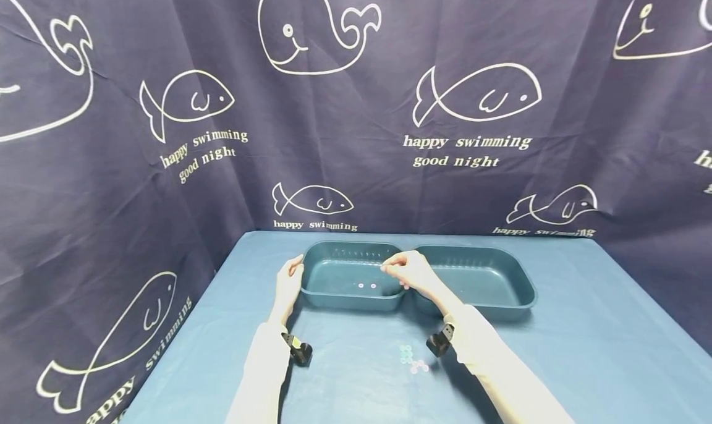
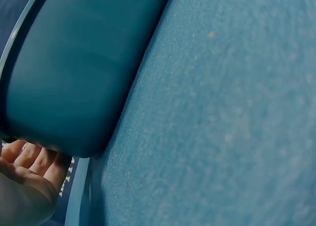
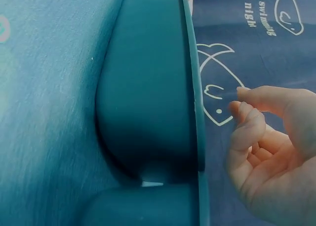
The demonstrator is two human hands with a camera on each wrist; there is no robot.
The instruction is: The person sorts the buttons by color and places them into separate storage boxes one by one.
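Observation:
Two small pink ring-shaped pieces lie on the floor of the left dark teal plastic bin. My left hand holds that bin at its left end; in the left wrist view its curled fingers are against the end wall. Above the right end of the same bin, my right hand hovers near where the two bins meet. In the right wrist view its thumb and forefinger tips come close together and the other fingers curl towards the palm; I cannot tell whether a small piece is held.
A second teal bin stands end to end with the first, on the right. On the blue table cover, nearer me, lie a cluster of small teal rings and several pink rings. A dark printed curtain hangs behind.

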